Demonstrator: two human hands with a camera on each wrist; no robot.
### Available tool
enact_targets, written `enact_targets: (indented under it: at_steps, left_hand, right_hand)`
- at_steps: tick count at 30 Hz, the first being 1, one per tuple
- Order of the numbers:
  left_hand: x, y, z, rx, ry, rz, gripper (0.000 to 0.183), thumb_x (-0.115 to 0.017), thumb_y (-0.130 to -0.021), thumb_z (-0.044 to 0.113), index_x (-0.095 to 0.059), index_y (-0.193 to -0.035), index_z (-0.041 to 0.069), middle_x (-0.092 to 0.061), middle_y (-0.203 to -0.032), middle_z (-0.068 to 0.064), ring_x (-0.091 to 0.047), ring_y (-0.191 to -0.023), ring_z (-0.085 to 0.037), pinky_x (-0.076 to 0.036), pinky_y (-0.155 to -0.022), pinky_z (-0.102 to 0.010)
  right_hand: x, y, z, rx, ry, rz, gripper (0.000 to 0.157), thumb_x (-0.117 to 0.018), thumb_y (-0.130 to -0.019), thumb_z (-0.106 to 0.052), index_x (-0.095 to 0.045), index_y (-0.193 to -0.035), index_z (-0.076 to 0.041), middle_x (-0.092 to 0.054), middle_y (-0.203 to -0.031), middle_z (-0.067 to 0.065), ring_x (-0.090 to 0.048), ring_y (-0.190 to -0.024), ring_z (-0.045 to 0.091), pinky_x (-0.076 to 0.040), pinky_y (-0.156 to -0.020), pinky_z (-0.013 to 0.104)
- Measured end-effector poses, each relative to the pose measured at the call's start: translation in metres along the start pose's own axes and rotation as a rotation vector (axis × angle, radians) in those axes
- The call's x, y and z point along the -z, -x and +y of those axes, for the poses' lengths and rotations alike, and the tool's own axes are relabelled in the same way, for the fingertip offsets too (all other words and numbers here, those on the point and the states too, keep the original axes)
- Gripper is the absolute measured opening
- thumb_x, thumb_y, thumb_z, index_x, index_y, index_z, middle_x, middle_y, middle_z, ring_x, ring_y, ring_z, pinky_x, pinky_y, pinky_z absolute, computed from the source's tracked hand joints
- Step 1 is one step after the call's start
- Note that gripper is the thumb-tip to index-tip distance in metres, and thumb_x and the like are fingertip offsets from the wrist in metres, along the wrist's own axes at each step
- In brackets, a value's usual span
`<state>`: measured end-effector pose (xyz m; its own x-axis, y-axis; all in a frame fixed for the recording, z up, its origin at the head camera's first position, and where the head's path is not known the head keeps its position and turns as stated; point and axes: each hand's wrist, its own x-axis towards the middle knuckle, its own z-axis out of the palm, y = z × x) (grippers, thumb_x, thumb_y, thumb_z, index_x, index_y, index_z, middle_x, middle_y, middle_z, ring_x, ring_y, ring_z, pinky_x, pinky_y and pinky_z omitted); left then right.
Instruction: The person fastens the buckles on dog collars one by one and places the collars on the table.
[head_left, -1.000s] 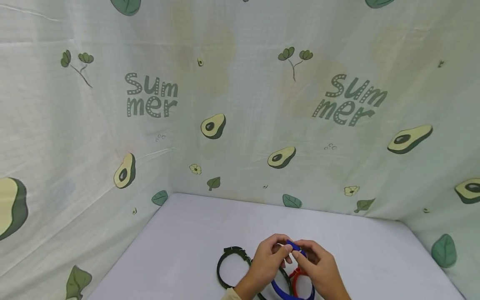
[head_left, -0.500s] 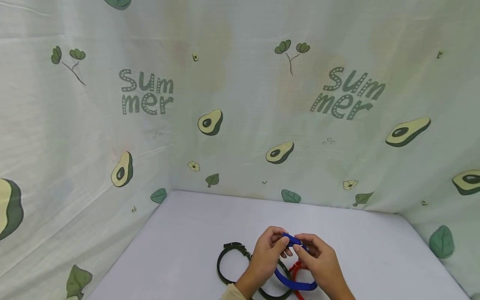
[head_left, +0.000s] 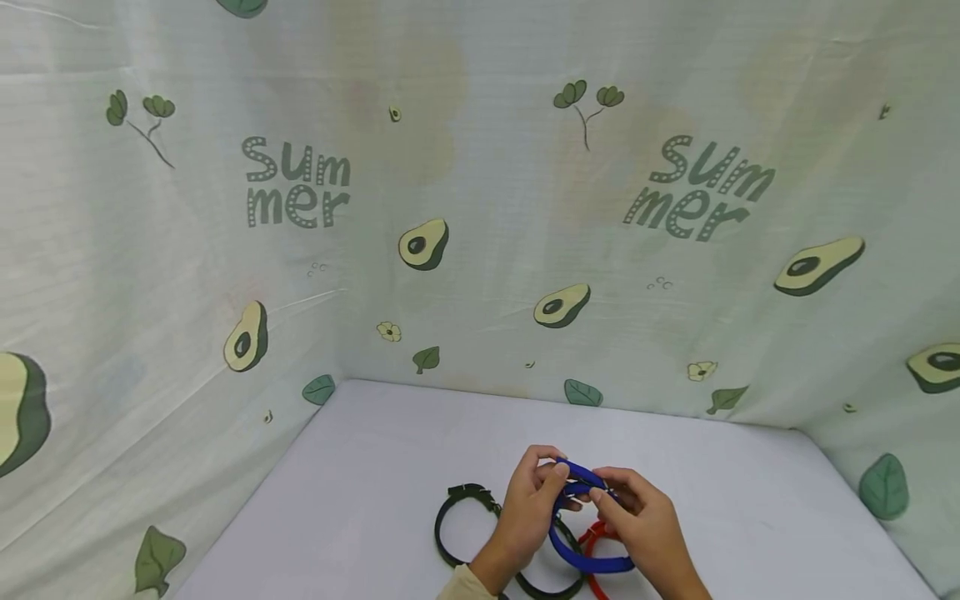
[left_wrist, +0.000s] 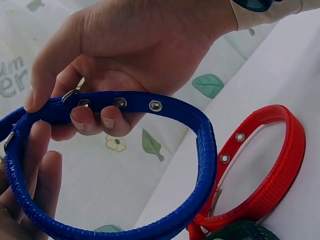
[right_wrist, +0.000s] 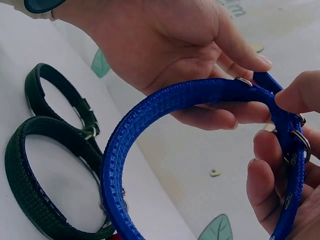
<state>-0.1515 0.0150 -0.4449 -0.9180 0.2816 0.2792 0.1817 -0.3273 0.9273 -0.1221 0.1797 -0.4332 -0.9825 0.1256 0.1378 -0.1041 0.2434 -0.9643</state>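
Observation:
A blue pet collar (head_left: 603, 566) with metal eyelets hangs in a loop between both hands. My left hand (head_left: 525, 510) pinches its strap between thumb and index finger beside the buckle (left_wrist: 72, 92), seen in the left wrist view, with the other fingers curled behind the strap. My right hand (head_left: 649, 523) grips the band a little to the right; in the right wrist view its thumb lies by a metal ring (right_wrist: 244, 82) and the raised strap end. Behind and below the loop, a red collar (left_wrist: 296, 150) rests on the white table.
Two dark green collars lie on the white table (head_left: 360, 500): one (right_wrist: 35, 95) to the left, the other (right_wrist: 17, 175) nearer the red collar and partly hidden behind the hands. Hanging cloth (head_left: 480, 192) printed with avocados and leaves encloses the table at back and sides.
The hands have risen slightly, lifting the blue collar. The left hand has drawn its blue strap part upward, and a gap now shows between two strap layers near the fingers.

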Motion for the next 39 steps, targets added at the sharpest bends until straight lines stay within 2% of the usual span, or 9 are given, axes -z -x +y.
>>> enact_targets:
  at_steps: [6, 9, 14, 20, 26, 29, 33, 39]
  left_hand:
    - [-0.001, 0.0002, 0.0018, -0.001, -0.003, 0.012, 0.025, -0.05, -0.107, 0.021, -0.046, -0.123, 0.003, -0.071, -0.105, -0.014, -0.07, -0.092, -0.04, -0.059, -0.076, -0.034]
    - [-0.0012, 0.0003, 0.0017, -0.005, -0.002, 0.02, 0.025, -0.05, -0.107, 0.022, -0.046, -0.123, 0.003, -0.069, -0.106, -0.018, -0.07, -0.092, -0.042, -0.059, -0.076, -0.035]
    - [-0.0016, 0.0004, 0.0003, -0.01, 0.004, 0.028, 0.026, -0.05, -0.107, 0.024, -0.046, -0.124, 0.005, -0.065, -0.108, -0.026, -0.071, -0.088, -0.032, -0.059, -0.074, -0.036]
    - [-0.0021, 0.0005, 0.0001, 0.008, 0.016, 0.039, 0.031, -0.05, -0.107, 0.025, -0.045, -0.126, 0.002, -0.069, -0.108, -0.014, -0.071, -0.088, -0.028, -0.059, -0.073, -0.037]
    - [-0.0023, 0.0008, -0.0013, 0.054, 0.021, 0.06, 0.03, -0.055, -0.105, 0.023, -0.047, -0.127, 0.004, -0.07, -0.109, -0.012, -0.071, -0.088, -0.025, -0.059, -0.073, -0.035]
    - [-0.0027, 0.0005, -0.0025, 0.068, -0.002, 0.027, 0.03, -0.062, -0.101, 0.016, -0.05, -0.125, 0.003, -0.069, -0.112, -0.012, -0.071, -0.091, -0.024, -0.059, -0.076, -0.033]
    - [-0.0046, 0.0018, -0.0041, 0.087, -0.062, -0.026, 0.026, -0.068, -0.096, 0.013, -0.061, -0.118, 0.002, -0.07, -0.105, -0.011, -0.071, -0.087, -0.021, -0.058, -0.077, -0.03]
    - [-0.0066, 0.0049, -0.0067, 0.097, -0.131, -0.03, 0.021, -0.069, -0.097, 0.017, -0.07, -0.115, 0.008, -0.071, -0.095, -0.008, -0.07, -0.076, -0.014, -0.059, -0.071, -0.029]
  right_hand:
    - [0.0014, -0.0004, 0.0017, -0.007, -0.023, 0.009, 0.028, -0.075, -0.091, -0.019, -0.067, -0.113, -0.004, -0.066, -0.085, 0.013, -0.062, -0.07, 0.023, -0.056, -0.06, 0.032]
    - [0.0016, -0.0011, 0.0028, -0.014, -0.032, 0.008, 0.027, -0.075, -0.091, -0.018, -0.067, -0.112, -0.003, -0.064, -0.081, 0.014, -0.062, -0.069, 0.026, -0.055, -0.058, 0.033]
    - [0.0021, -0.0015, 0.0035, -0.019, -0.021, 0.01, 0.024, -0.074, -0.092, -0.015, -0.068, -0.111, -0.003, -0.065, -0.082, 0.013, -0.062, -0.07, 0.024, -0.055, -0.06, 0.032]
    - [0.0037, -0.0032, 0.0044, -0.025, 0.002, 0.008, 0.02, -0.071, -0.093, -0.012, -0.068, -0.11, -0.002, -0.068, -0.084, 0.009, -0.06, -0.069, 0.021, -0.054, -0.057, 0.032]
    - [0.0024, -0.0023, 0.0062, -0.046, -0.018, 0.001, 0.02, -0.069, -0.094, -0.012, -0.067, -0.111, -0.002, -0.064, -0.083, 0.013, -0.057, -0.066, 0.022, -0.051, -0.055, 0.032]
    - [0.0018, -0.002, 0.0059, -0.042, -0.054, 0.026, 0.021, -0.068, -0.095, -0.012, -0.067, -0.113, -0.001, -0.064, -0.085, 0.012, -0.058, -0.068, 0.022, -0.051, -0.056, 0.031]
    - [0.0036, -0.0029, 0.0045, -0.051, -0.129, 0.043, 0.024, -0.064, -0.098, -0.01, -0.062, -0.118, 0.002, -0.062, -0.091, 0.016, -0.061, -0.072, 0.025, -0.054, -0.059, 0.032]
    - [0.0042, -0.002, 0.0045, -0.065, -0.186, 0.033, 0.024, -0.062, -0.101, -0.013, -0.06, -0.121, 0.0, -0.063, -0.098, 0.021, -0.063, -0.074, 0.028, -0.057, -0.061, 0.034]
